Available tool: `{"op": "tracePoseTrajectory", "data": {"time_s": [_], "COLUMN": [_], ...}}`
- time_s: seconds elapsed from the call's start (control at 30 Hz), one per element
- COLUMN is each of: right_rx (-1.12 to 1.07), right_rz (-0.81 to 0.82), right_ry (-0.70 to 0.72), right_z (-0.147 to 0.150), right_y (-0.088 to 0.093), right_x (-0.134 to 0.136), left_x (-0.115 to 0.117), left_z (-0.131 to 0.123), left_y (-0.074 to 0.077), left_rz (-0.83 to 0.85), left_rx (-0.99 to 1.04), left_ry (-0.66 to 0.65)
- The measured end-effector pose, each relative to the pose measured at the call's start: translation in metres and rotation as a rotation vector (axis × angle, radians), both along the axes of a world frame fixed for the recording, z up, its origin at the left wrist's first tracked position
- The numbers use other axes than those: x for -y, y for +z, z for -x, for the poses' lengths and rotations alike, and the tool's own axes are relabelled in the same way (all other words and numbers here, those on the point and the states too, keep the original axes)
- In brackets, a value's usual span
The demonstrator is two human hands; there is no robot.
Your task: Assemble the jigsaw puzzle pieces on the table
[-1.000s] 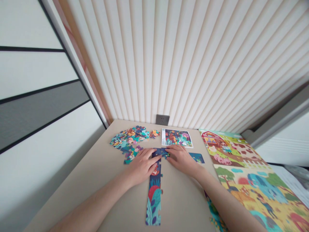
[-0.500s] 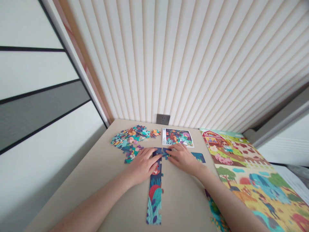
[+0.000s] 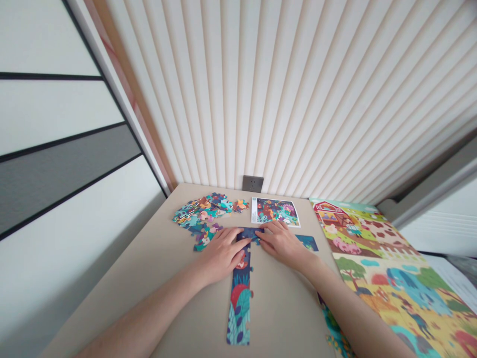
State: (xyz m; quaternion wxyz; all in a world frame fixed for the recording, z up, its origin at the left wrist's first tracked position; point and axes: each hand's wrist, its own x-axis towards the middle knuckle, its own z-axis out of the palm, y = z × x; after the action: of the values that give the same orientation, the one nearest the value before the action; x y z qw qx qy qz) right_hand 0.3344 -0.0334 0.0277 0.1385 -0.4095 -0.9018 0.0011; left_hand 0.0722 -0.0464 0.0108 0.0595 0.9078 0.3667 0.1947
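Note:
A long joined strip of puzzle pieces runs from near me toward the wall on the beige table. My left hand lies flat on the strip's far end, fingers stretched out. My right hand presses, fingers extended, on a dark blue piece at the strip's top right. A pile of loose pieces lies just beyond my left hand. A printed reference picture lies beyond my right hand.
A large finished farm puzzle covers the right side. One more dark blue piece sits right of my right hand. A wall socket sits at the table's back edge under a ribbed wall. More pieces lie under my right forearm.
Both hands stay on the strip's far end; the view has shifted slightly. The dark blue piece under my right fingers now sits tighter against the strip.

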Motion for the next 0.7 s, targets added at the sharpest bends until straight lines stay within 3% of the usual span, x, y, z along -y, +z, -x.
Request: {"op": "tracePoseTrajectory", "data": {"time_s": [0.47,0.7], "right_rx": [-0.042,-0.147], "right_rz": [0.061,-0.013], "right_ry": [-0.01,-0.142], "right_z": [-0.002,-0.028], "right_y": [0.006,0.038], "right_x": [0.003,0.015], "left_x": [-0.002,-0.003], "left_z": [0.001,0.002], "left_y": [-0.002,-0.005], "left_rz": [0.006,0.009], "left_rx": [0.027,0.045], "left_ry": [0.001,-0.002]}}
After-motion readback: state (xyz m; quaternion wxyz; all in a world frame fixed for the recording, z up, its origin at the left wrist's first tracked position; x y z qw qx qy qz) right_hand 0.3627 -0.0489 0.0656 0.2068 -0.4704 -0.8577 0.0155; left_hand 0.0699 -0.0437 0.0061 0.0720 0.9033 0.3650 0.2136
